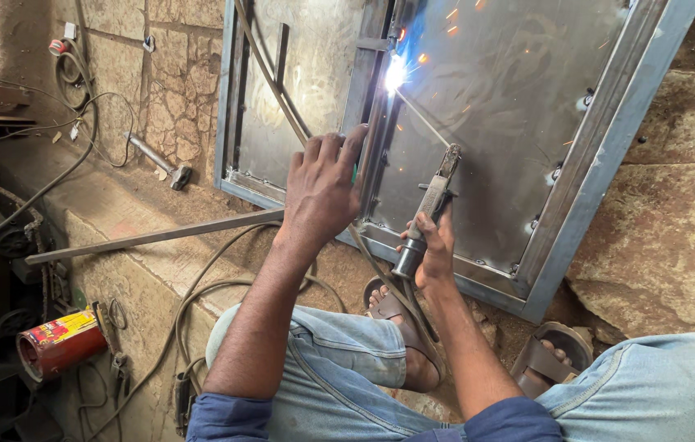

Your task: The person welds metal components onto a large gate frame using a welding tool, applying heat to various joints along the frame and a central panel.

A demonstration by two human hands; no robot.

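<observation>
My right hand (432, 250) grips a welding electrode holder (429, 209), whose thin rod (423, 119) reaches up to a bright arc (395, 74) on the metal door frame (601, 155). Sparks fly around the arc. My left hand (323, 192) is spread, fingers up, against the frame's centre bar (372, 139), over the end of a long flat steel bar (151, 237). I am crouching in jeans and sandals below the frame.
A hammer (157, 160) leans on the stone wall at left. Cables (200, 303) loop across the concrete ledge. A red can (57, 344) lies at the lower left. A large rock (667, 245) sits right of the frame.
</observation>
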